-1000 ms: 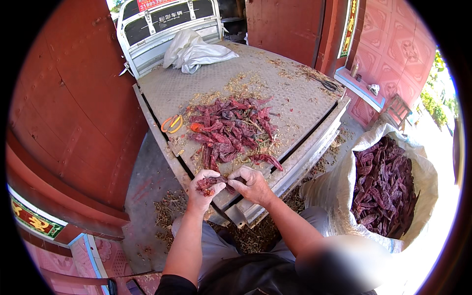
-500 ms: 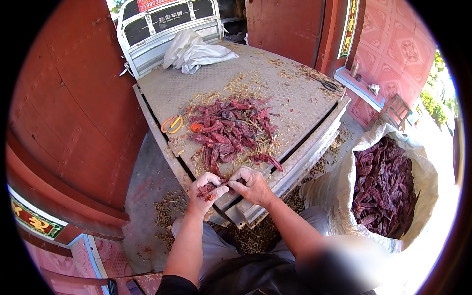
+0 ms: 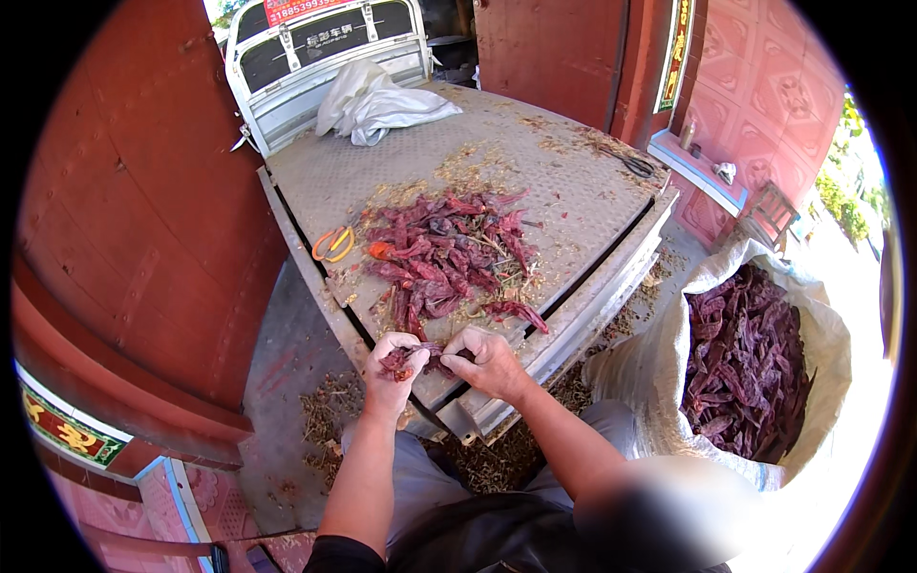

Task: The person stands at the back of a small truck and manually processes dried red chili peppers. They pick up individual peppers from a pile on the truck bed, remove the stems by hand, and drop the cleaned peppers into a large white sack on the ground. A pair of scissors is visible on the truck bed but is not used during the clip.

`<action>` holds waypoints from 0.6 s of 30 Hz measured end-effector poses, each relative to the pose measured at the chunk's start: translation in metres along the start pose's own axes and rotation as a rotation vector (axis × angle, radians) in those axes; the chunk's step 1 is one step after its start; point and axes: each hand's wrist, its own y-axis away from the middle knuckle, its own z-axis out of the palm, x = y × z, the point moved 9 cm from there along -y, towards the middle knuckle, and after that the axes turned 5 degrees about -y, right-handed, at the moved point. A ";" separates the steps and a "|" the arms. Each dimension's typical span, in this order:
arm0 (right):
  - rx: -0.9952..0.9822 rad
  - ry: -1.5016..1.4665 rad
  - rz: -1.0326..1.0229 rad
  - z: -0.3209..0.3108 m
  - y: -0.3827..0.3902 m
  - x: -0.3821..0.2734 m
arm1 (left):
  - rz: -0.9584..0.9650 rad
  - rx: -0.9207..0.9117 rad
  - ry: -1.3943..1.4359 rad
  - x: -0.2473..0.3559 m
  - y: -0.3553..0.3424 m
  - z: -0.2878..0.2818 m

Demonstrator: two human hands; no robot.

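Observation:
Just off the near edge of the truck bed, my left hand [image 3: 386, 390] is closed around several wrinkled dark-red dried chili peppers [image 3: 396, 363]. My right hand [image 3: 495, 367] is beside it, thumb and fingers pinching the end of a chili that reaches across from the left hand. Exactly what lies between the right fingertips is partly hidden. Beyond both hands a pile of dried chili peppers [image 3: 449, 253] is spread on the metal truck bed [image 3: 315, 186], with one brighter orange-red pepper [image 3: 381, 250] at its left. A single chili [image 3: 517, 313] lies apart at the pile's near right.
Orange-handled scissors [image 3: 333, 244] lie left of the pile, dark-handled scissors [image 3: 632, 162] at the bed's far right. A white sack [image 3: 377, 103] is crumpled toward the cab. To my right stands a large open woven sack [image 3: 650, 382] full of dried chilies. Plant scraps litter the floor.
My hands have drawn slightly apart, and more of the chili shows between them. The left has shifted a little left and up. The pile looks unchanged.

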 end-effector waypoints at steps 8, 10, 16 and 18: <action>-0.023 0.040 0.150 0.002 0.000 0.002 | -0.084 0.060 0.174 -0.005 -0.001 -0.003; -0.039 0.084 0.124 0.002 0.000 -0.004 | -0.089 0.047 0.179 -0.005 -0.001 -0.001; -0.057 0.148 0.010 0.006 0.001 0.001 | -0.089 -0.002 0.164 -0.005 0.000 0.003; -0.041 0.103 0.017 0.006 0.001 0.003 | -0.073 -0.014 0.143 -0.006 0.000 0.003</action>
